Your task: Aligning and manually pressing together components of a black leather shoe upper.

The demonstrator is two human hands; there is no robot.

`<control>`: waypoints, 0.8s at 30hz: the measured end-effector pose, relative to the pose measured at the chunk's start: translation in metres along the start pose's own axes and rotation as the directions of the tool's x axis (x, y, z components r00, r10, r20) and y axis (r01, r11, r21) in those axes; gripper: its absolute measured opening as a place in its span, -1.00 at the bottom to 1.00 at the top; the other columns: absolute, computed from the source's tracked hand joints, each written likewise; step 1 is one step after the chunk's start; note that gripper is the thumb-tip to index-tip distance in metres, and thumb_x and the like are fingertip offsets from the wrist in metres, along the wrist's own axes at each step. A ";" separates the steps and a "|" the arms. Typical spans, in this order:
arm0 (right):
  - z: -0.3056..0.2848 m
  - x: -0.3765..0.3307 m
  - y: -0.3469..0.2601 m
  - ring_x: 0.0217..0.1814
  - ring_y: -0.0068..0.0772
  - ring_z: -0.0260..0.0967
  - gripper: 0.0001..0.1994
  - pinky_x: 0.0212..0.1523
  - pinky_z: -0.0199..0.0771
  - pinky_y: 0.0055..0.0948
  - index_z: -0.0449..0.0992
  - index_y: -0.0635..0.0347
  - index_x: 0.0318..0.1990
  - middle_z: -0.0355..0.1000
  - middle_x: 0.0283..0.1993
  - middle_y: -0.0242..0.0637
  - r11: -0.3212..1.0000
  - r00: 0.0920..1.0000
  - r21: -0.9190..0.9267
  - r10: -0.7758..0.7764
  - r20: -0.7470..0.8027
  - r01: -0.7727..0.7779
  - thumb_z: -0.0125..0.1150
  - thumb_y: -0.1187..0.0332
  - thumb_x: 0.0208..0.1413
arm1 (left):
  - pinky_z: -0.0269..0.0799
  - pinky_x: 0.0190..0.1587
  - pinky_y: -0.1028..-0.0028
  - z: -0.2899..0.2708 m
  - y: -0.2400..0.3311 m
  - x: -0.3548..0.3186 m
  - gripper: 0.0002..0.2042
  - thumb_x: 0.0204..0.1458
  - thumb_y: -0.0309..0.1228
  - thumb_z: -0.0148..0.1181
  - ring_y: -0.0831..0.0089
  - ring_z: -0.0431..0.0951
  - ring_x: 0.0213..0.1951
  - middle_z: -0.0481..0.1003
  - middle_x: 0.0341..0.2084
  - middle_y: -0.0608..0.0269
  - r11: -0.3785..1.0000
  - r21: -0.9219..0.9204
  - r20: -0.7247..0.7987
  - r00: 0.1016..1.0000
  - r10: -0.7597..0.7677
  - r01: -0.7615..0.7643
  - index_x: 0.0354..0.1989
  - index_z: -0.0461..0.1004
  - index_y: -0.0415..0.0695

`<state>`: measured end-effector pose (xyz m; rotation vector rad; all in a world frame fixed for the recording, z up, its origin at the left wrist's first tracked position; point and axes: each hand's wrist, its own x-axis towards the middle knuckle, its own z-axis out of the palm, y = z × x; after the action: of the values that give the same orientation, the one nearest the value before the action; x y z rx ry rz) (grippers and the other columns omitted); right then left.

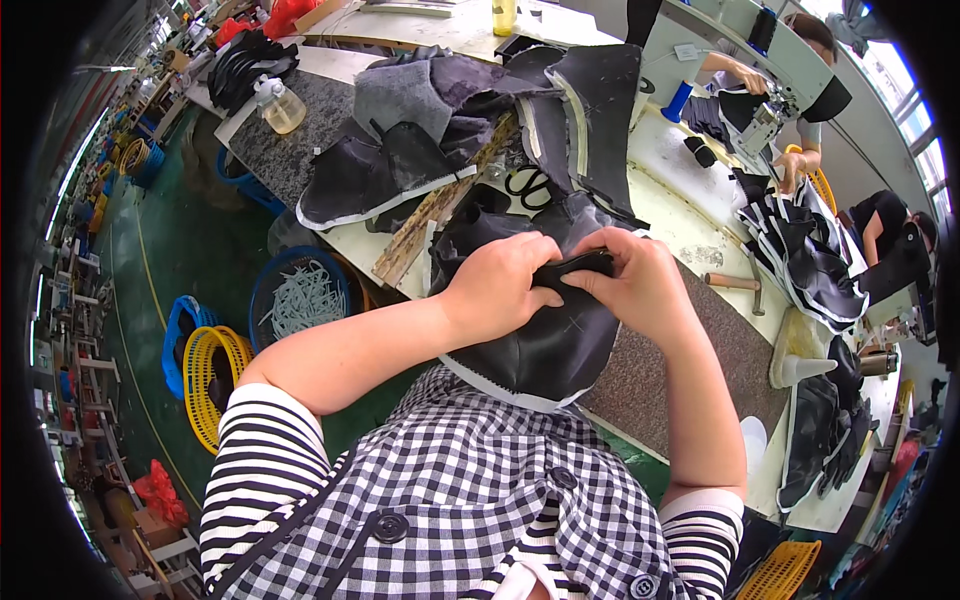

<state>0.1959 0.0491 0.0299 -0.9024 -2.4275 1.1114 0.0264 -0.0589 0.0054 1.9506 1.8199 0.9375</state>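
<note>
A black leather-like boot upper with a pale lower edge lies in front of me, its near end hanging over the table's edge. My left hand pinches the folded black rim at its middle, thumb below and fingers above. Just to its right, my right hand pinches the same rim between thumb and fingers. Beyond my hands rest black-handled scissors, partly covered by material. Another black boot upper with a white edge sits farther left, beside grey fleecy lining pieces.
A hammer lies right of my hands, near a pile of black uppers. A wooden strip crosses the table at left. Blue and yellow baskets stand at lower left. At upper right a person works at a sewing machine.
</note>
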 end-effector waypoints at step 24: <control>-0.035 0.000 0.044 -0.33 -0.67 0.36 -0.46 -0.35 0.39 -0.62 0.36 0.18 0.09 0.46 -0.14 -0.38 0.840 0.972 0.530 -0.015 0.236 -0.115 0.25 0.68 -0.13 | 0.44 -0.08 0.52 -0.001 -0.018 0.026 -0.69 -0.18 -0.65 0.36 0.59 0.54 -0.27 0.60 -0.32 0.32 0.468 -0.699 0.605 0.796 -0.016 0.540 -0.19 0.56 -0.26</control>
<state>0.2317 0.0902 0.0189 -0.6751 -2.0602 1.8869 0.0117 -0.0312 0.0016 1.0254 0.9677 0.8182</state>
